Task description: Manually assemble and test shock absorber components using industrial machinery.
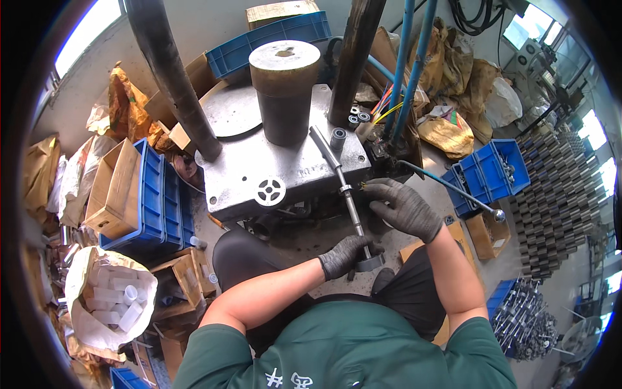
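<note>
Below the press table (259,168), left hand (343,255) grips a ring-ended rod (346,194); right hand (405,207) spreads open beside blue crates (489,172).

Brown cardboard boxes (113,188) left; white sack (107,295) lower left.

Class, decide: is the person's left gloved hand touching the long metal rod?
Touching. The head view shows the left hand closed around the lower end of the metal rod, with no gap.
</note>
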The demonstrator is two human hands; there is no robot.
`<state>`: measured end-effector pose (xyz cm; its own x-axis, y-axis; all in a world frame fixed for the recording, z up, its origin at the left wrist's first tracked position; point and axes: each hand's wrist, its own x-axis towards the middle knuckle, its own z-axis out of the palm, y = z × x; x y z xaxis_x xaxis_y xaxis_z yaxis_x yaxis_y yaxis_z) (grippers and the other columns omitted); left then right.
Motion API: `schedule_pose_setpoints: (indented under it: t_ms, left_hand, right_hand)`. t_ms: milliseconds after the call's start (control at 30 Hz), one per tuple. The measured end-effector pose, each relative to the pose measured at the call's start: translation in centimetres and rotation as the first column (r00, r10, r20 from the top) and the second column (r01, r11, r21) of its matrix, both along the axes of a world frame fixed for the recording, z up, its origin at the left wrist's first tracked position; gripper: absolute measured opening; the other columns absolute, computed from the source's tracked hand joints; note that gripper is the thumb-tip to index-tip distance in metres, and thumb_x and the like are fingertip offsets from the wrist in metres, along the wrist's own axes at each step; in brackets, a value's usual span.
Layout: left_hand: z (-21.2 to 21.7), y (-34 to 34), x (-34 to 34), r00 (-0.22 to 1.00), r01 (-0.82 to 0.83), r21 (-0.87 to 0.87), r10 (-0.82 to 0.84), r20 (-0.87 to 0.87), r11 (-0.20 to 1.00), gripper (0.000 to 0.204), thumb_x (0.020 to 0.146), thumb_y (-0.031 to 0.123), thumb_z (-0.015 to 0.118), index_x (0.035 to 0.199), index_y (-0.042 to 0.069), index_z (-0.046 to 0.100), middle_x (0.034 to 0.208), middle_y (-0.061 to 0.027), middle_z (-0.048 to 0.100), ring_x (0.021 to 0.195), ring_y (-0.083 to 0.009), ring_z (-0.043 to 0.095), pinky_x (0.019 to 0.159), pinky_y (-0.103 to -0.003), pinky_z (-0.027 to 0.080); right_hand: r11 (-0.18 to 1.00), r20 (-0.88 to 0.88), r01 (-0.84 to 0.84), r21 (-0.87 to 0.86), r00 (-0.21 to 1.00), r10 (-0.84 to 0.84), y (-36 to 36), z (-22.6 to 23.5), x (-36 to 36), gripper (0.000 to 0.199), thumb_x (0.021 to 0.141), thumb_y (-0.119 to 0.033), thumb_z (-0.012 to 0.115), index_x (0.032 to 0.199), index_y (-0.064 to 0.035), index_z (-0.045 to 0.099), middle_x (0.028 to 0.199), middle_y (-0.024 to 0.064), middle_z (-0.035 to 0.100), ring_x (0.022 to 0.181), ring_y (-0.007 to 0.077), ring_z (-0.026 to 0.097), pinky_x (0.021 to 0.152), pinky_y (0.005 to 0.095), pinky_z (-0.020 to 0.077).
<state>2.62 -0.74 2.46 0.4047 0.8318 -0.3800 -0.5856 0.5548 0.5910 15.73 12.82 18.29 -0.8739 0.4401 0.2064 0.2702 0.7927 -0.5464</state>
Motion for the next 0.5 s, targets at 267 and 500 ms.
schedule_pose_setpoints:
  t_ms: [267,500]
  left_hand:
    - [0.2,1.0,-0.8,0.967,-0.243,-0.083,0.248,0.054,0.966,0.033,0.112,0.034,0.052,0.106,0.003,0.059,0.1,-0.0161,0.075,0.09,-0.0231,0.074,0.074,-0.037,0.06]
    - [-3.0,0.4,-1.2,0.794,-0.233,0.241,0.327,-0.513,0.942,0.042,0.111,0.036,0.052,0.095,0.0,0.067,0.096,-0.0161,0.074,0.092,-0.0242,0.073,0.082,-0.039,0.057]
  right_hand:
    - [0.839,0.282,0.095,0.536,0.916,-0.284,-0.1,14.2,9.1,0.013,0.09,-0.014,0.067,0.098,-0.0046,0.072,0.103,0.0162,0.072,0.093,0.0387,0.068,0.085,0.0489,0.0534]
    - [0.891,0.562,0.125,0.437,0.735,-0.379,1.7,13.9,13.2,0.03,0.091,-0.026,0.064,0.112,-0.007,0.076,0.098,0.0191,0.072,0.093,0.0381,0.07,0.085,0.0481,0.0563]
